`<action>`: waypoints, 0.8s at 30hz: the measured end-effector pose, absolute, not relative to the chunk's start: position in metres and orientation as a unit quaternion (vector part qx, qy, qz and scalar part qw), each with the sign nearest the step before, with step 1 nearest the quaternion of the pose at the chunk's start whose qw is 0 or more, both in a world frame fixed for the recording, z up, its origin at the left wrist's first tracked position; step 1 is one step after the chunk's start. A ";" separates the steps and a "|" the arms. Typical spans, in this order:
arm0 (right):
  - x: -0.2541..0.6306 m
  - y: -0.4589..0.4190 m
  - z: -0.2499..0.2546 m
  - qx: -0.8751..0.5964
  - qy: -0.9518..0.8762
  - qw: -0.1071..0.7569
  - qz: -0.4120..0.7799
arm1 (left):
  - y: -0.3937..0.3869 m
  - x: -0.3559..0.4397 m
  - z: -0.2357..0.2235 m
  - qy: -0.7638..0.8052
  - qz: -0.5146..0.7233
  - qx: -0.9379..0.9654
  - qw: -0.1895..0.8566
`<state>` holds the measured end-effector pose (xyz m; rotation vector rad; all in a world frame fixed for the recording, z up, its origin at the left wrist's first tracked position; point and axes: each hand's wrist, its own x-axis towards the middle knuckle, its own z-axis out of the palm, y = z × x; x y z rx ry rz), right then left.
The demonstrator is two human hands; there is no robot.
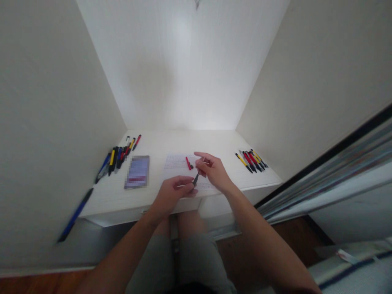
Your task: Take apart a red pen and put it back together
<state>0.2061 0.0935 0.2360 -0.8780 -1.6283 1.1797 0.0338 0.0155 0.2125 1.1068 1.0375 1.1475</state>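
My left fingers are closed in a pinch on the dark lower end of a pen part, just below the centre of the frame. My right fingers are pinched too, about its thin upper end, with the index finger stretched out to the left. The part is slim and slanted, blackish and thicker at the bottom, narrowing to a fine stem. Just beyond my hands lie a red barrel and, right beside it, a small black piece, both on a sheet of paper covered in lines of writing too small for me to read. Left of that, a phone lies on the white worktop; its screen is blurred into blocks, lilac with a reddish band. Farther left in the frame is a row of pens, blue, yellow, black and red. At centre right lies another bunch of pens, mostly yellow, red and black; any brand on them is too small to tell.
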 end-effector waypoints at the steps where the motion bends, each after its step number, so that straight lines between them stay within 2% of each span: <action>1: 0.205 0.097 0.236 -0.362 -0.651 0.472 0.472 | 0.015 0.034 0.212 0.427 0.490 0.472 0.596; 7: 0.199 0.103 0.233 -0.360 -0.674 0.466 0.445 | 0.014 0.035 0.215 0.353 0.496 0.438 0.661; 16: 0.197 0.098 0.230 -0.355 -0.674 0.430 0.485 | 0.013 0.034 0.226 0.396 0.505 0.471 0.606; 24: 0.194 0.073 0.211 -0.362 -0.657 0.426 0.506 | 0.002 0.020 0.194 0.343 0.467 0.470 0.666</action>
